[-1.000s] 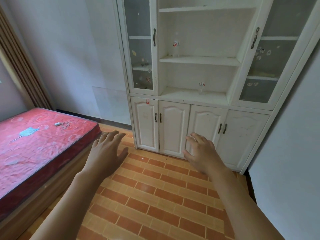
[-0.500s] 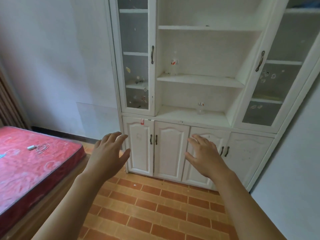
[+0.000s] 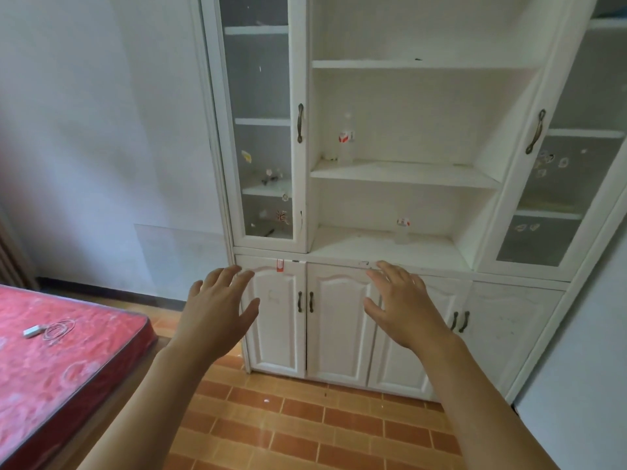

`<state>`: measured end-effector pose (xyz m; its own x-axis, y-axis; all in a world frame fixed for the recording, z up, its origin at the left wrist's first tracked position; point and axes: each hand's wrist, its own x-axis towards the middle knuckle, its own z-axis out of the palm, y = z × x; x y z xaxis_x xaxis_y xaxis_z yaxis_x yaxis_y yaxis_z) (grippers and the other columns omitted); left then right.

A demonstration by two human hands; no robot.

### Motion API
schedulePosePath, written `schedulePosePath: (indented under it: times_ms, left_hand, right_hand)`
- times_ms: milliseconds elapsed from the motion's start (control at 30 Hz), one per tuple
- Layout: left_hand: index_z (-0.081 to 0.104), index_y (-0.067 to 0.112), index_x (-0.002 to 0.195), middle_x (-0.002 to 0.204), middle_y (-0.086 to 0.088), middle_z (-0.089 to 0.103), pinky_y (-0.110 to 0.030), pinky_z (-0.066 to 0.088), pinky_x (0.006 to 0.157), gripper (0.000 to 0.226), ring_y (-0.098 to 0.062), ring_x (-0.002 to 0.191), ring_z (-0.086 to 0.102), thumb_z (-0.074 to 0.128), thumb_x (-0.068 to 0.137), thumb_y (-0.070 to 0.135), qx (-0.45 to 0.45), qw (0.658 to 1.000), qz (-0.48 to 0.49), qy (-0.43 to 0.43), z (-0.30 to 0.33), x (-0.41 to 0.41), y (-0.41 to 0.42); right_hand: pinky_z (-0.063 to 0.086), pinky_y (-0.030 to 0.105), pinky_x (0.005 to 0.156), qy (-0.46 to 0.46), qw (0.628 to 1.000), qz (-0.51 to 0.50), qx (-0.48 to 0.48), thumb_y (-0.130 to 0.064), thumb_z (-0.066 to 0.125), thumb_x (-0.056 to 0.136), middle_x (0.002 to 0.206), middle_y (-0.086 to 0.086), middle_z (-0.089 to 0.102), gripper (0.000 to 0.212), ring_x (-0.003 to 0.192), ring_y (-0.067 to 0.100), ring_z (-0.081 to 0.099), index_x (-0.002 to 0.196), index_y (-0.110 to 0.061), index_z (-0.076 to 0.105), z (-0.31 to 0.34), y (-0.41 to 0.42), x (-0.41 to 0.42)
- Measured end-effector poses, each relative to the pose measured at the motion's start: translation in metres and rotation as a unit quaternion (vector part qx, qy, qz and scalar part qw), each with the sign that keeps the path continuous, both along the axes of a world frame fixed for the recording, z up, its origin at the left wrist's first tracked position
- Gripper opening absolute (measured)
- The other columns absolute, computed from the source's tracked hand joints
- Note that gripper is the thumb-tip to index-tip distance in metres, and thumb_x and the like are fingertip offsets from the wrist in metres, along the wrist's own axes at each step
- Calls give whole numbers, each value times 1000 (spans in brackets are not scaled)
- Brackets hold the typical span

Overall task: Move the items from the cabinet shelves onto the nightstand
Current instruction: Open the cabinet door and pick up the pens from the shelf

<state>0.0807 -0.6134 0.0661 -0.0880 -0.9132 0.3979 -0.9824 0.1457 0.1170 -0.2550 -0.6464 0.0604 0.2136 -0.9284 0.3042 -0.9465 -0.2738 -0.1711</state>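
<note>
Reaching toward the white cabinet, I hold my left hand and right hand out with fingers spread, gripping nothing. One clear bottle stands on the middle open shelf, another clear bottle on the lowest one.

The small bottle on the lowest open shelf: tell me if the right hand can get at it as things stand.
Probably yes. The small bottle stands alone on the open shelf, with no door before it, and the right hand is open, holds nothing, and hangs just below.
</note>
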Motion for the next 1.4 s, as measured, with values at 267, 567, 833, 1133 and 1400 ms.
schedulePosePath:
  times_ms: [267, 567, 833, 1133, 1400]
  left_hand:
    - [49, 28, 148, 156, 0, 48, -55, 38, 115, 56, -28, 144, 45, 52, 99, 55, 6, 1000, 16, -8, -14, -19, -90]
    - [50, 27, 147, 155, 1, 49, -54, 39, 115, 55, -27, 143, 45, 48, 100, 56, -4, 999, 37, -11, -5, -74, -212]
    - [52, 28, 146, 153, 1, 51, -54, 41, 114, 65, -27, 141, 48, 34, 95, 63, 5, 998, 61, -2, -5, -113, -287]
    - [52, 29, 145, 152, 3, 52, -50, 39, 114, 64, -25, 140, 48, 34, 95, 63, 10, 997, 78, 8, -2, -121, -360]
    - [51, 31, 146, 153, 4, 50, -50, 39, 116, 68, -24, 142, 46, 26, 93, 67, 11, 997, 74, 29, -11, -97, -440]
  right_hand:
    - [21, 44, 127, -13, 999, 38, -8, -49, 45, 105, 167, -3, 32, 57, 154, 15, 26, 157, -27, 41, -15, -101, -23]
    - [22, 44, 126, -13, 997, 76, -11, -49, 46, 104, 165, -3, 35, 57, 152, 15, 29, 155, -25, 45, -7, -243, -79]
    - [22, 41, 125, 0, 993, 121, -13, -51, 46, 104, 164, -3, 37, 57, 150, 15, 31, 155, -26, 45, 3, -344, -112]
    - [16, 36, 125, -1, 987, 157, -19, -51, 46, 105, 167, -5, 34, 58, 153, 14, 27, 157, -26, 43, 8, -427, -103]
    - [18, 39, 126, 4, 986, 166, -16, -52, 44, 105, 168, -5, 32, 57, 154, 13, 25, 157, -28, 41, 13, -506, -75]
